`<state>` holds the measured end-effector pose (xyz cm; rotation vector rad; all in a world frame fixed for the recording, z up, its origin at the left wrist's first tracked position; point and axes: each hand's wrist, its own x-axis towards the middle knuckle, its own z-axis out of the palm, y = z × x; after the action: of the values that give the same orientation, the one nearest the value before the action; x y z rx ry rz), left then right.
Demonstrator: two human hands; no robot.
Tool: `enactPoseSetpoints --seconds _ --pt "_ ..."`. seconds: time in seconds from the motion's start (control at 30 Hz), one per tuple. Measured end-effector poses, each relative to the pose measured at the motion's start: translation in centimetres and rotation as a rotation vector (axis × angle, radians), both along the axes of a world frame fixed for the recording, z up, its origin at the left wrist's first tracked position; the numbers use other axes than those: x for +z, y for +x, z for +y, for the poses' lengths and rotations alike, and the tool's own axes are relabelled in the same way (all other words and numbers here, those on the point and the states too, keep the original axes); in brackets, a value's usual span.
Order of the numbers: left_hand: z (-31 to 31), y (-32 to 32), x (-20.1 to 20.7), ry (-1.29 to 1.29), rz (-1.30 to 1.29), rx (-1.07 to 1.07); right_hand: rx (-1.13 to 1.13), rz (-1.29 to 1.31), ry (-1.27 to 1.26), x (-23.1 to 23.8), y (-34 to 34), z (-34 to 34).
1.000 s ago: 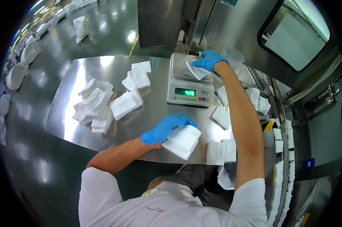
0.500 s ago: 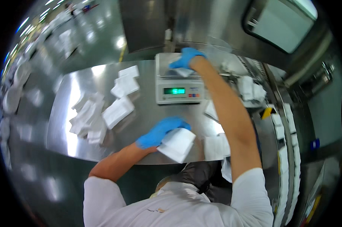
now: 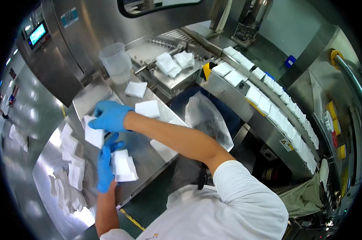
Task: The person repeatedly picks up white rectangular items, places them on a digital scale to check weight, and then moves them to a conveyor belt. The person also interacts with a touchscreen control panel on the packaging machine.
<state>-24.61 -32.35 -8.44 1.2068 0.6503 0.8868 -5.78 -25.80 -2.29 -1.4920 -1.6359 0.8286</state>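
Both of my hands wear blue gloves and are close together above the steel table (image 3: pixel 137 138). My left hand (image 3: pixel 105 165) is closed around a small stack of folded white pads (image 3: pixel 124 166). Just beyond it, my right hand (image 3: pixel 112 115) pinches a folded white pad (image 3: pixel 93 134) beside the weighing scale (image 3: pixel 92 97). The scale's metal plate shows, while its display is hidden behind the right hand and pad. Loose white pads (image 3: pixel 136 89) lie right of the scale, some partly covered by my right forearm. Overlapping rows of white pads (image 3: pixel 67 192) spread over the table's left part.
A clear plastic beaker (image 3: pixel 116 63) stands behind the scale. More pads rest on a steel ledge (image 3: pixel 177 82) by a roller track. To the right, a conveyor (image 3: pixel 265 126) carries long rows of pads. A clear plastic bag (image 3: pixel 208 118) hangs between table and conveyor.
The view has swung right, bringing the conveyor fully in. My right hand has come off the scale plate, back toward my left hand, with a white pad in its grip. The left keeps its stack.
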Motion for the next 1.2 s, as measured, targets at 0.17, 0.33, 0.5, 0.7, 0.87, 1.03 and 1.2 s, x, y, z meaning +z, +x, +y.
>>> enactPoseSetpoints --seconds 0.17,0.33,0.5,0.7,0.87,1.03,1.2 --pt "1.3 -2.3 -0.3 -0.188 0.061 -0.179 0.051 0.391 -0.08 -1.7 2.8 -7.6" --pt "0.7 -2.3 0.6 -0.19 0.148 -0.353 0.021 0.367 -0.311 1.8 4.0 -13.1" --pt "1.8 -2.7 1.7 -0.236 0.003 -0.233 -0.25 0.559 -0.366 -1.0 4.7 -17.4" --pt "2.4 -2.9 1.5 -0.333 -0.001 0.009 -0.374 0.298 -0.285 -3.9 -0.7 -21.7" --pt "2.2 -2.9 0.6 -0.358 -0.023 -0.038 -0.238 -0.452 -0.275 -2.5 -1.6 -23.0" --pt "1.6 -2.5 0.7 -0.38 -0.055 -0.074 -0.214 -0.085 -0.04 -1.1 -3.0 -21.9" --pt "1.2 -2.1 0.2 -0.262 -0.167 -0.234 -0.096 0.546 -0.281 -1.9 -3.8 -17.6"
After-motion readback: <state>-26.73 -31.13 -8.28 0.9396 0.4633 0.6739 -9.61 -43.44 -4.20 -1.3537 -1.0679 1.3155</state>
